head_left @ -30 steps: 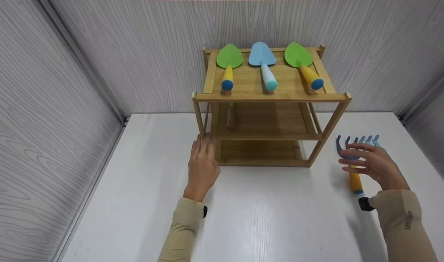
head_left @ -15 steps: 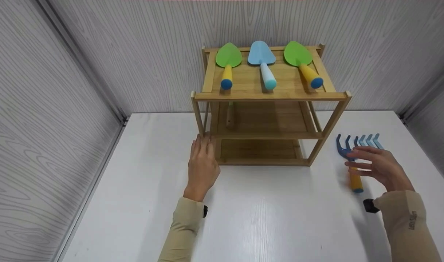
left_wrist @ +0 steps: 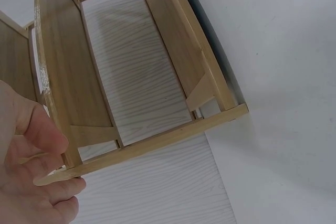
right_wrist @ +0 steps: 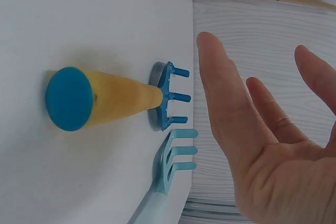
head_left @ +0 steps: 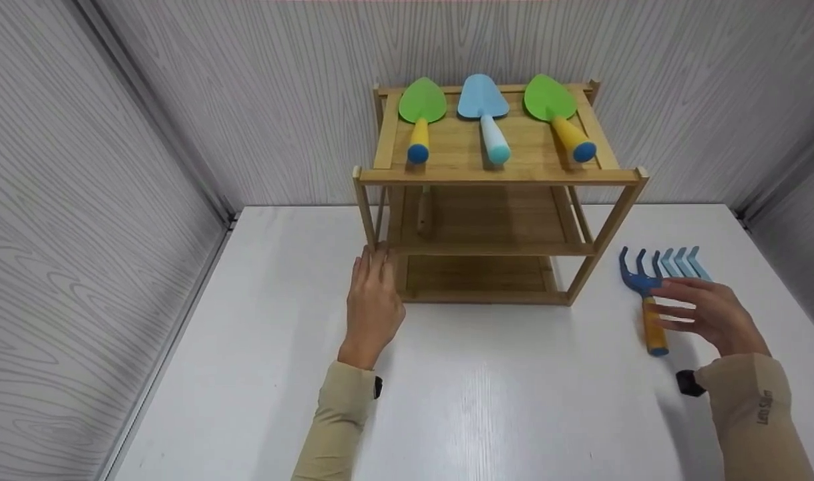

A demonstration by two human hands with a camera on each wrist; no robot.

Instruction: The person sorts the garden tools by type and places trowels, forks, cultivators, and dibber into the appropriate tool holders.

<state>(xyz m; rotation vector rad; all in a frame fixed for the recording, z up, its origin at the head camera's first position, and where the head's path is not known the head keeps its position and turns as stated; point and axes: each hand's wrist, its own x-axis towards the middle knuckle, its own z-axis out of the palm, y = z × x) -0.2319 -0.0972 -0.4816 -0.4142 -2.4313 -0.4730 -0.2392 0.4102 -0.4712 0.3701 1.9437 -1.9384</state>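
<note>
My left hand (head_left: 373, 314) holds the front left post of a wooden shelf rack (head_left: 500, 176). In the left wrist view its thumb and fingers (left_wrist: 44, 129) lie on either side of the post. Over the table at the right, my right hand (head_left: 710, 314) hovers with fingers spread and nothing in them. Below and left of it lies a hand rake (head_left: 656, 334) with dark blue tines and a yellow handle. A light blue hand rake (right_wrist: 167, 169) lies beside that one; in the head view my right hand hides its handle.
On the rack's top shelf lie a green trowel (head_left: 423, 100), a light blue trowel (head_left: 483, 97) and a second green trowel (head_left: 549, 97). A wooden-handled tool (head_left: 425, 214) lies on the middle shelf, partly hidden. Grey wood-grain walls (head_left: 300, 100) enclose the white table (head_left: 487, 401).
My right hand has drifted right and slightly toward me, uncovering more of the dark blue rake. The left hand stays on the rack post.
</note>
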